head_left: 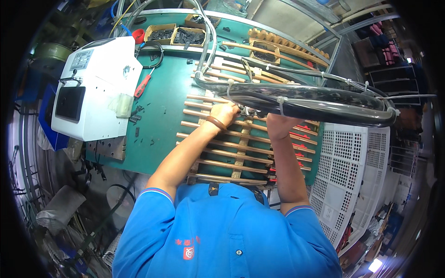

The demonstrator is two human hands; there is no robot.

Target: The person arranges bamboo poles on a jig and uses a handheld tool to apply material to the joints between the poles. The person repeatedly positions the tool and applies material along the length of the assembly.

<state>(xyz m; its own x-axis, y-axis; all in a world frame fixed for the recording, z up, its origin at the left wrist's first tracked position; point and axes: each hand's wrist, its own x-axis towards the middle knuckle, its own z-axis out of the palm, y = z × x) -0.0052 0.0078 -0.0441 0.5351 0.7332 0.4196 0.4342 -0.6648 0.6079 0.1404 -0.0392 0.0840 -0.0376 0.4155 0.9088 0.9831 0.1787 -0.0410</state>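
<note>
Copper-coloured rods [230,165] lie side by side across notched support strips [239,150] on the green bench. My left hand [224,114], below a brown wristband, rests over the upper rods. Its fingers are curled together at a small dark metallic part [248,111], and I cannot make out what they grip. My right hand [280,125] is beside it, over the rods' right half, with its fingers mostly hidden under a thick black hose bundle [315,103]. Small red pieces [300,147] sit along the right ends of several rods.
A white machine [95,88] with a dark screen stands at the left. Near it lie a red-handled screwdriver [144,85] and loose black parts [136,114]. Cardboard boxes [160,33] of black pieces are at the back. White perforated crates [340,160] stand right of the bench.
</note>
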